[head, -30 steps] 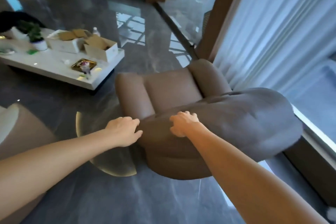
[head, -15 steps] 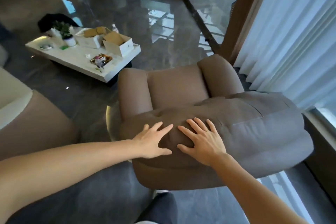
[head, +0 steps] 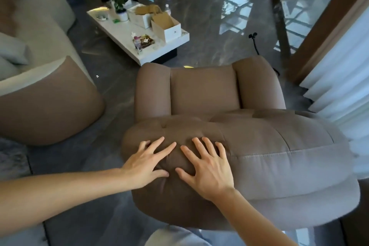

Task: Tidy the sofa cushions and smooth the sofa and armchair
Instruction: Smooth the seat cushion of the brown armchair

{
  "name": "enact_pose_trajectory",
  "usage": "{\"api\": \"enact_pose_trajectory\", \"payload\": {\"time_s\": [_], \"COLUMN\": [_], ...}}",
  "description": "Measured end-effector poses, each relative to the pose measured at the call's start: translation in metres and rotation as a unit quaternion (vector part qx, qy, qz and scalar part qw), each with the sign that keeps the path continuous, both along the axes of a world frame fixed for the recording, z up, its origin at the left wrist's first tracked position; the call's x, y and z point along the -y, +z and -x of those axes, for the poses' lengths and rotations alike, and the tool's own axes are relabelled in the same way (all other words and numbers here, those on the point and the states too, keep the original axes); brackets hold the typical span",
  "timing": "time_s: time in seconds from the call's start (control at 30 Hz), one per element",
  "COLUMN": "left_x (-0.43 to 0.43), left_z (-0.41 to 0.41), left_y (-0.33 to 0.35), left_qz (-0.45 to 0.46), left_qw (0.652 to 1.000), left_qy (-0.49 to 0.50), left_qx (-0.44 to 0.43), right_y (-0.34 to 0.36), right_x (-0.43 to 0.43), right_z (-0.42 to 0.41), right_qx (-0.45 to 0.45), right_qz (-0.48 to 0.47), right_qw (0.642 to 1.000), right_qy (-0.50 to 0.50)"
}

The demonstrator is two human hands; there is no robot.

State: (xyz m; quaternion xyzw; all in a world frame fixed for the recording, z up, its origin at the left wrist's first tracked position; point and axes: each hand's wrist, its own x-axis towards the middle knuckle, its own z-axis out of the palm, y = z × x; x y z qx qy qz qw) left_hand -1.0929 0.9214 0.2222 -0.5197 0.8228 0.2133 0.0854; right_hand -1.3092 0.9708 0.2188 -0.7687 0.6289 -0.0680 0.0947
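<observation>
A brown padded armchair (head: 205, 90) stands below me, seen from behind its backrest. Its tufted backrest top (head: 279, 156) fills the lower middle of the head view. My left hand (head: 147, 162) lies flat on the left part of that backrest, fingers spread. My right hand (head: 207, 168) lies flat just to its right, fingers spread too, thumbs nearly touching. The fabric dimples between the two palms. At the left edge stands a sofa (head: 40, 94) with a brown end and pale cushions (head: 12, 54).
A low white coffee table (head: 127, 46) beyond the armchair carries open cardboard boxes (head: 165, 26), a potted plant (head: 119, 8) and small items. White curtains (head: 343, 78) hang at the right. A dark cable (head: 254, 43) lies on the glossy grey floor (head: 209, 16).
Both hands went from gripping the backrest edge with closed fingers to lying flat and spread on it. The view swung so the armchair sits squarer below me, the sofa entering at left.
</observation>
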Motion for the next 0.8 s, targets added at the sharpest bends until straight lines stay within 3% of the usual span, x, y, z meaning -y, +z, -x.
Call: {"api": "enact_pose_trajectory", "payload": {"time_s": [0.53, 0.7, 0.8], "left_x": [-0.112, -0.126, -0.132], "left_z": [0.271, 0.341, 0.363], "left_y": [-0.016, -0.029, -0.031], "left_qz": [0.013, 0.075, 0.117], "left_qw": [0.962, 0.951, 0.955], "left_qy": [0.237, 0.246, 0.234], "left_qx": [-0.134, -0.171, -0.138], "right_y": [0.011, -0.002, -0.003], "right_x": [-0.012, -0.008, -0.005], "right_z": [0.274, 0.323, 0.334], "right_qx": [-0.062, -0.079, -0.109], "right_qz": [-0.028, -0.011, -0.019], "right_qw": [0.972, 0.975, 0.974], "right_qy": [0.226, 0.206, 0.196]}}
